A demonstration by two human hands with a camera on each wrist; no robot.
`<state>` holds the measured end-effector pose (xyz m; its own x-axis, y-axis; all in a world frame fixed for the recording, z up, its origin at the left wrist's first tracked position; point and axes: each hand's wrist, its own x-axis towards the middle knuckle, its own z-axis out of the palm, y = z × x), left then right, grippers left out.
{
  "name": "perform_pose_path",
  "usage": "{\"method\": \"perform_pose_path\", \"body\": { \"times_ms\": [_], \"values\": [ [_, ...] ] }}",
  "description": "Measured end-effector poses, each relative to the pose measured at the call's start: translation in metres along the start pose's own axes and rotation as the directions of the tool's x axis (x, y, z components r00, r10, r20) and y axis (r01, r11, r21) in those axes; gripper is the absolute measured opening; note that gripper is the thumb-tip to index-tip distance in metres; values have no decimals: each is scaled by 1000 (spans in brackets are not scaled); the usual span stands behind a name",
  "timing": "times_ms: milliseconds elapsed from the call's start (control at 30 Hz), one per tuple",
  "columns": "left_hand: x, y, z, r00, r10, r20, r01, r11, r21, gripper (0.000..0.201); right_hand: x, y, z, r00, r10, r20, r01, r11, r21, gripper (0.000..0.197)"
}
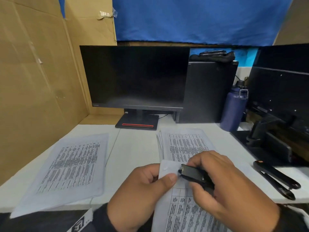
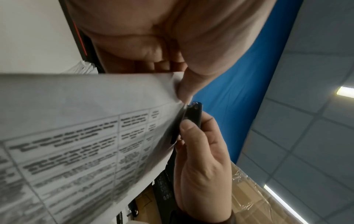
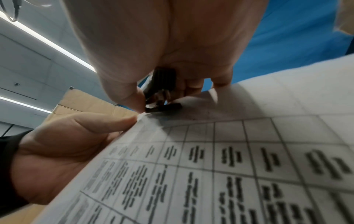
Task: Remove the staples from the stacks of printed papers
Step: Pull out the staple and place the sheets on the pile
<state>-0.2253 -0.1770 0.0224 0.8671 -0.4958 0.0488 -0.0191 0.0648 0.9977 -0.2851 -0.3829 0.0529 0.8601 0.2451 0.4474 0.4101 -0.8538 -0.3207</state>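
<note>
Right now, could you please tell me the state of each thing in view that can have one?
Left hand: pinches the held papers' corner.
Right hand: grips the staple remover.
Staple remover: tip at that corner.
Held papers: lifted off the table.
Monitor: screen dark.
Stapler: lying untouched on the table.
Water bottle: upright, capped.

White desk (image 1: 137,148) bears 2 paper stacks (image 1: 70,164) (image 1: 184,143) beyond the hands, a monitor (image 1: 133,76), and, right, probably a stapler (image 1: 275,180).
</note>
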Motion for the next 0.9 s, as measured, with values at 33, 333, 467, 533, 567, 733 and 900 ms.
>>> {"method": "perform_pose_path", "body": {
  "times_ms": [33,333,467,533,567,733,900],
  "values": [
    [-1,0,1,1000,-11,-11,11,999,-33,20,-2,-2,3,1000,-4,-13,4,1000,-6,21],
    [-5,7,8,993,-8,-118,-24,962,-271,21,-4,-25,39,945,35,-324,-138,944,-300,30],
    [-9,12,11,989,60,-138,-92,968,-234,23,-3,-34,40,921,39,-389,-151,954,-260,29],
    [-11,14,13,977,125,-171,-152,976,-155,18,-4,-39,38,904,49,-424,-171,952,-255,30],
    [-11,14,14,972,155,-178,-176,978,-114,18,-4,-41,38,900,50,-433,-175,951,-255,30],
    [-15,12,18,962,204,-183,-215,976,-39,23,-6,-47,37,898,88,-432,-191,961,-202,33],
    [-21,13,21,939,289,-185,-281,957,67,18,-8,-51,39,908,132,-398,-215,961,-172,30]
  ]
}}
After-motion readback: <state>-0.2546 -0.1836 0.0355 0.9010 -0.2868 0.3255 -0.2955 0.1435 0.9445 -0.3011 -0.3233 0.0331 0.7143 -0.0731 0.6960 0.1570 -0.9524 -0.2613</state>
